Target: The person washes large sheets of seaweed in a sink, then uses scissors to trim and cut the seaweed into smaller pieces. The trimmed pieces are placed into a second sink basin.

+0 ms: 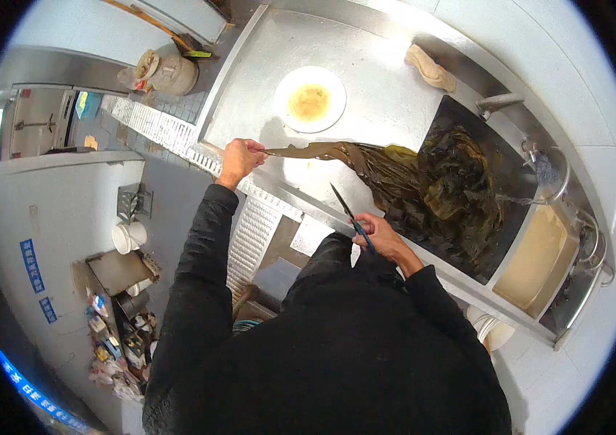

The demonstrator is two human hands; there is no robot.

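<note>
My left hand point(242, 159) pinches the narrow end of a long strip of brown-green kelp point(335, 150), drawn out over the metal counter at the left. From there the strip runs to a heap of wet kelp point(457, 185) that fills much of a dark sink basin point(452, 111) and spills over its left edge. At the counter's front edge my right hand point(380, 237) grips what look like scissors point(347, 205) with dark blue handles. Their dark tip points up and left, apart from the kelp. Fingers partly hide the handles.
A white plate point(286, 89) with brownish residue stands on the steel counter point(242, 70). Behind lies a tan cloth point(430, 68). Water runs from a faucet point(529, 155) at the sink; a second basin point(531, 255) adjoins it. A slotted drain grate point(253, 234) lies below.
</note>
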